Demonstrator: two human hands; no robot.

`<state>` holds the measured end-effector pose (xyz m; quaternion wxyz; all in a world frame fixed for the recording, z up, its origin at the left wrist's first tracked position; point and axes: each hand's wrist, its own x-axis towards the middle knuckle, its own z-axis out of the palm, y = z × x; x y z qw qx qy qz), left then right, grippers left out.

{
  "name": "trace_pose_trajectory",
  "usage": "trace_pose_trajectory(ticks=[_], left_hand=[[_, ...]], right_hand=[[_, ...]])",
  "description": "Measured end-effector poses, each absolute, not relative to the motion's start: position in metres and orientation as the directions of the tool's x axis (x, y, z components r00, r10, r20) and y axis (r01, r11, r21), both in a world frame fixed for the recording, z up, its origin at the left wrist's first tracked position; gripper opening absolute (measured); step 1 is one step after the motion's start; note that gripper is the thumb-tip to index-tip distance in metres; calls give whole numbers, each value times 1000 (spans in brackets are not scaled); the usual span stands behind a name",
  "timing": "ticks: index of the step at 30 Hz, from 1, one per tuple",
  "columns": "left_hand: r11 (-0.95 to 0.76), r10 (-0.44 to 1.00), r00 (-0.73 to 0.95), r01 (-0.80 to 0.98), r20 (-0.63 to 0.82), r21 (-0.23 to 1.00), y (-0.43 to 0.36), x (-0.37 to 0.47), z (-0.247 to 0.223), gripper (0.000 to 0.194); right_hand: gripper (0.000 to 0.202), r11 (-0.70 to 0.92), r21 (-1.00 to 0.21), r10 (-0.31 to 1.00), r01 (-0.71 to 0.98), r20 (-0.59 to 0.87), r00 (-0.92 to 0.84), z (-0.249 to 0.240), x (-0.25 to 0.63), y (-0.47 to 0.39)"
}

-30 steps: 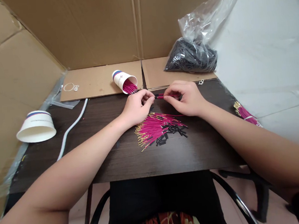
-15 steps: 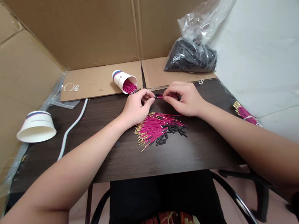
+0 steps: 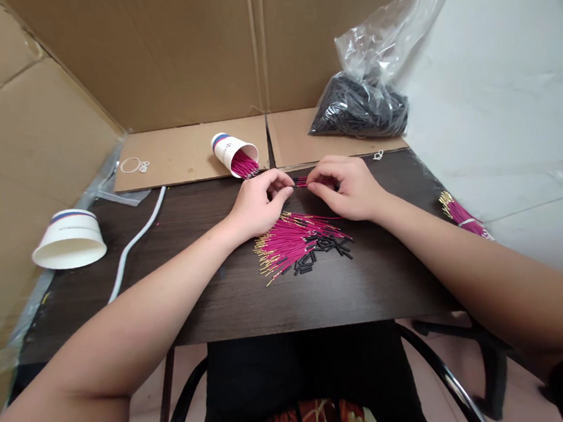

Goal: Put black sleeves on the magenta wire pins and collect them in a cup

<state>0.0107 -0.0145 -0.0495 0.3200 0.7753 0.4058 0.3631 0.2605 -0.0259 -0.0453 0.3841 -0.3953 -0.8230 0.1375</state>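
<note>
Between my hands stretch a few magenta wires (image 3: 301, 182) with black sleeves toward their left end. The fingertips of my left hand (image 3: 259, 202) pinch that sleeved end. My right hand (image 3: 345, 186) is closed round the other part of the wires, its thumb against the curled fingers, which hide most of them. Just below lies a fanned pile of magenta wires (image 3: 287, 240) with gold pin tips pointing left. Short black tubes (image 3: 332, 244) are scattered at the pile's right and lower side.
A paper cup (image 3: 229, 151) lies tipped, with magenta wires spilling from its mouth. Another cup (image 3: 69, 241) stands upside down at left, near a pale cable (image 3: 136, 243). A clear bag of black tubes (image 3: 361, 105) sits at back right. A tied wire bundle (image 3: 460, 215) lies at the right edge.
My hands have barely moved; the left fingertips are a touch further right along the wires. Everything else looks the same.
</note>
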Motion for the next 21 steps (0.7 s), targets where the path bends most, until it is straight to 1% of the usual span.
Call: trace_pose_trajectory(ticks=[16, 21], left_hand=[[-453, 866, 412, 403, 285, 795, -16, 11, -48, 5], [-452, 869, 403, 411, 287, 792, -15, 11, -48, 3]], right_hand=[[16, 663, -529, 746, 530, 530, -404, -46, 259, -27], [12, 660, -514, 743, 547, 553, -377, -44, 260, -26]])
